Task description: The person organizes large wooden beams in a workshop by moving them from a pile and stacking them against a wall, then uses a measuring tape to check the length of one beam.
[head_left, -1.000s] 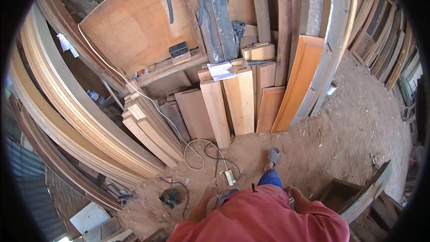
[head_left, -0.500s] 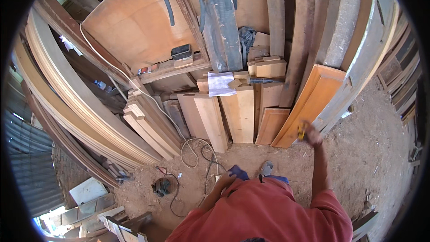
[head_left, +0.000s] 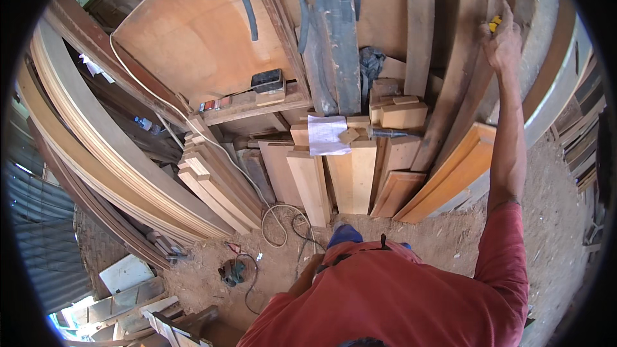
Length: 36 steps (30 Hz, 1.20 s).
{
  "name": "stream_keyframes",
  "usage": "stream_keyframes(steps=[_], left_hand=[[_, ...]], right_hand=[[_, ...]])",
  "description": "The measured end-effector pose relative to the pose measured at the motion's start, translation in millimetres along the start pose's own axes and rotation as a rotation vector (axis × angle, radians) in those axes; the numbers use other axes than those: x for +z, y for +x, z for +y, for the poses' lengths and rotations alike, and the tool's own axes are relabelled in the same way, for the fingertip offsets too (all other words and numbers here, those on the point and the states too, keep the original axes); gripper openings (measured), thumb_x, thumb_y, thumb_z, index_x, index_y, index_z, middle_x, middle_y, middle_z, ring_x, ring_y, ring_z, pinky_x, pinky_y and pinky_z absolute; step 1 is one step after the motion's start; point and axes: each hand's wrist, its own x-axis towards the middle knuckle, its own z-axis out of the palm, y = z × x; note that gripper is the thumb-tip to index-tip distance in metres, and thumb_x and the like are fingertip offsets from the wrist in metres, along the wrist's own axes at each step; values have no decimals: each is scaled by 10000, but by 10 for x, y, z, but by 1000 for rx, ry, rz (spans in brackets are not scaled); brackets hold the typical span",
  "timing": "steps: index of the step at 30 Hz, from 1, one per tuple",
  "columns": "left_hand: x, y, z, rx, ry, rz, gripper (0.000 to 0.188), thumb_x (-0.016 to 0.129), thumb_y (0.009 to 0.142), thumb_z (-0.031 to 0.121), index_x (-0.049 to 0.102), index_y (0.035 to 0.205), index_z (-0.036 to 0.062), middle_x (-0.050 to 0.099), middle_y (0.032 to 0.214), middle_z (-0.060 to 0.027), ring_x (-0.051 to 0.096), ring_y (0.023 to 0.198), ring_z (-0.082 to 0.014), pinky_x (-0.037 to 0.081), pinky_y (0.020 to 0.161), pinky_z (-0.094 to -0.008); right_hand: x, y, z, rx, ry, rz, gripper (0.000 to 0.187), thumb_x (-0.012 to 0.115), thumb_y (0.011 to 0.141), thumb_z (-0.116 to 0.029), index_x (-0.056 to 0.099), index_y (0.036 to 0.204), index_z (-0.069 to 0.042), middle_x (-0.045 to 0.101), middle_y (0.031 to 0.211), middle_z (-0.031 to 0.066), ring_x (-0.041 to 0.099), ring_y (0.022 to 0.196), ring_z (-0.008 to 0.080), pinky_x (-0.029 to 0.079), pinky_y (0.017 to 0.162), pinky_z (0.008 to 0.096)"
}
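Note:
My right arm reaches far up and to the right. At its end my right hand is closed around a small yellow tool, mostly hidden by the fingers and too small to name surely. One finger points up along a tall brown board leaning there. Below my forearm stands an orange-brown wooden panel, tilted against the boards, beside a shorter reddish panel. My left hand hangs low by my body, near the leg. Its fingers are hidden by my side and shirt.
Pale planks stand upright ahead, topped by a white paper sheet and a chisel-like tool. A dark tray rests on a ledge. Curved-looking long boards lean left. A cable and a green power tool lie on the dirt floor.
My right hand has risen from the orange-brown panel's lower end to high on the tall boards, still holding the yellow tool. My left hand has drawn back and down beside my body.

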Motion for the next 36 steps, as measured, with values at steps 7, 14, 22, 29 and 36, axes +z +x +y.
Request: stream_keyframes(steps=[7, 14, 22, 29, 36], left_hand=[[-650, 83, -194, -318, -1048, 277, 230, 655, 837, 280, 615, 731, 80, 532, 704, -10, 500, 652, -113, 439, 567, -333], [-2733, 306, 405, -307, -782, 799, 507, 610, 939, 350, 541, 1281, -17, 626, 1173, -181, 608, 1049, -367, 475, 904, -460], [-4253, 734, 810, -50, -293, 1102, 648, 691, 857, 408, 490, 1339, 24, 654, 1176, -198, 589, 1125, -403, 463, 967, -490], [-4491, 1338, 1065, -247, -269, 691, 637, 690, 845, 378, 511, 1367, 59, 697, 1170, -146, 629, 1155, -307, 475, 995, -423], [-4491, 1275, 1162, -281, -350, 628, 305, 695, 842, 313, 702, 1107, 160, 738, 1086, -67, 698, 1028, -213, 527, 907, -362]], right_hand=[[524, 52, 113, 263, -278, -95, 958, 650, 826, -639, 243, 1550, -164, 482, 1281, 372, 523, 1170, 513, 433, 997, 521], [886, -251, 542, 240, -160, 6, 966, 657, 789, -693, 332, 1518, -148, 415, 1351, 388, 494, 1212, 496, 419, 1027, 497], [1387, -250, 245, 175, -67, 215, 889, 776, 719, -628, 542, 1389, -93, 500, 1193, 272, 519, 1106, 373, 440, 979, 430], [1432, -221, 427, 50, -70, 268, 816, 818, 712, -565, 618, 1277, -12, 585, 1040, 266, 574, 991, 362, 493, 887, 417], [1460, -218, 400, 38, -8, 235, 789, 825, 708, -557, 642, 1226, 10, 609, 995, 245, 582, 964, 354, 499, 832, 423]])
